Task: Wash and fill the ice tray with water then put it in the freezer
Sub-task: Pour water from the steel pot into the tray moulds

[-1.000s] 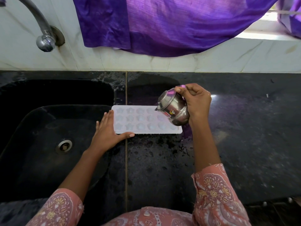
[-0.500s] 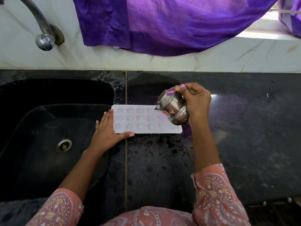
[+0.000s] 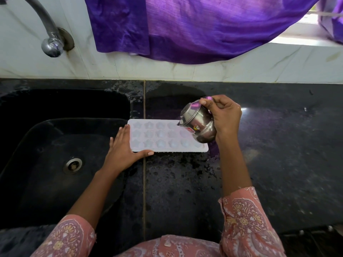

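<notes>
Just right of the black sink (image 3: 55, 138), on the dark stone counter (image 3: 278, 154), the white ice tray (image 3: 163, 138) lies flat, its left end at the sink's edge. Its cells are star and round shapes in three rows.

The left hand (image 3: 122, 151) lies flat and spread at the tray's left end, palm down, fingers straight along the short side and the thumb along the near edge; it presses rather than grips.

The right hand (image 3: 224, 115) is curled around a small steel pot (image 3: 198, 123), thumb and fingers closed on its neck and rim. The pot is tilted with its mouth down and to the left, over the tray's right end, far row.

Whether water is running from it cannot be told. The counter near the tray is wet with drops.

Behind the sink a steel tap (image 3: 50, 39) comes out of the pale wall (image 3: 241, 71), and right of the tap a purple cloth (image 3: 185, 28) hangs.
</notes>
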`<act>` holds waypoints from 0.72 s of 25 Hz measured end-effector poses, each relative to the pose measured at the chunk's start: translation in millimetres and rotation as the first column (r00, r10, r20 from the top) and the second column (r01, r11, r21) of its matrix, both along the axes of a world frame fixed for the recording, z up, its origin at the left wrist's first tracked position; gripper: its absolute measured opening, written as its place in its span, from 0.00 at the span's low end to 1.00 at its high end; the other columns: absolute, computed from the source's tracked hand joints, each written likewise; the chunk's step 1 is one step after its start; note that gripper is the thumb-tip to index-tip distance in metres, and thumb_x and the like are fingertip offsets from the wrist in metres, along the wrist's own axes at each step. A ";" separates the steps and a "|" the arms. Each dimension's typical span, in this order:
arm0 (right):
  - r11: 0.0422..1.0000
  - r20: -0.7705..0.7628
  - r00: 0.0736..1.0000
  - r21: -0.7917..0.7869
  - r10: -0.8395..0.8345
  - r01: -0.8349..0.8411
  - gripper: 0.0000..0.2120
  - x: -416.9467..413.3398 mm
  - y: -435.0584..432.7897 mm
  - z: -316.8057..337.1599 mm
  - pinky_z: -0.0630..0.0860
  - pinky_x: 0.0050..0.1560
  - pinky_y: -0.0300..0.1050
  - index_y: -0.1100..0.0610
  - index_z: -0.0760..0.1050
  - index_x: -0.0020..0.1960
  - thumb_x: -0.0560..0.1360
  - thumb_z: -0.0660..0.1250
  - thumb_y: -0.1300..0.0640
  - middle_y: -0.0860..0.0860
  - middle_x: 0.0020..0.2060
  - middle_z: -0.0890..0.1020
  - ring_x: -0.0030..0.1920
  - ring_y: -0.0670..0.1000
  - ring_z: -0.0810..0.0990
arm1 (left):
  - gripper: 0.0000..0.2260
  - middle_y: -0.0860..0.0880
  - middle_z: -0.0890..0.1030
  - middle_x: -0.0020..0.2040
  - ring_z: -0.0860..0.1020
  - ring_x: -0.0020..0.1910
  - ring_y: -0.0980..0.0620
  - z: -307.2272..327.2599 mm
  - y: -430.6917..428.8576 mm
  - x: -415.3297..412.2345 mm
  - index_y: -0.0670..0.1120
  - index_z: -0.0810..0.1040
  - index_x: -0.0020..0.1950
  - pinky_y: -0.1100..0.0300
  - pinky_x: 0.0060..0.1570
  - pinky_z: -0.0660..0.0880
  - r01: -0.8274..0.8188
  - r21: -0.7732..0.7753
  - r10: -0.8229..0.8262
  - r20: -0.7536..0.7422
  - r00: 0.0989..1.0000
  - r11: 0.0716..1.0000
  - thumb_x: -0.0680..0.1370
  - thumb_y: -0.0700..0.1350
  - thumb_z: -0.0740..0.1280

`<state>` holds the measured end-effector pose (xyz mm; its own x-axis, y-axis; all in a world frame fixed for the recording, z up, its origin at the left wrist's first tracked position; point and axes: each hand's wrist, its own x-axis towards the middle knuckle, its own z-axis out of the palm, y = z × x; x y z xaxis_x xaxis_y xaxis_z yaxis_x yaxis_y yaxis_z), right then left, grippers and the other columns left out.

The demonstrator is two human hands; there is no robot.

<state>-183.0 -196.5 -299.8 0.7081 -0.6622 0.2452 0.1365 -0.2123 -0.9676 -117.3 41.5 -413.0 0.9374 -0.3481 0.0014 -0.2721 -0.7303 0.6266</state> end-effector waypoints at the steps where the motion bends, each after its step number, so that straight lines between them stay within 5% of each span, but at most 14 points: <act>1: 1.000 0.000 1.000 0.002 0.000 0.000 0.07 -0.1 -0.1 -0.2 0.77 0.40 0.34 0.51 0.79 0.37 0.66 0.75 0.60 0.44 0.33 0.82 0.35 0.39 0.80 | 0.56 0.49 0.51 0.78 0.46 0.77 0.51 0.2 -0.1 -0.2 0.46 0.47 0.78 0.46 0.73 0.42 0.001 0.000 -0.001 0.000 1.000 1.000 0.58 0.70 0.65; 18: 0.986 0.020 1.000 0.166 -0.024 0.020 0.07 4.5 3.1 -7.5 0.76 0.40 0.38 0.51 0.80 0.35 0.65 0.76 0.60 0.45 0.31 0.82 0.35 0.43 0.78 | 0.57 0.49 0.49 0.78 0.45 0.77 0.52 -0.3 0.0 -0.4 0.45 0.46 0.78 0.47 0.74 0.41 0.000 0.015 0.000 -0.009 1.000 1.000 0.57 0.71 0.64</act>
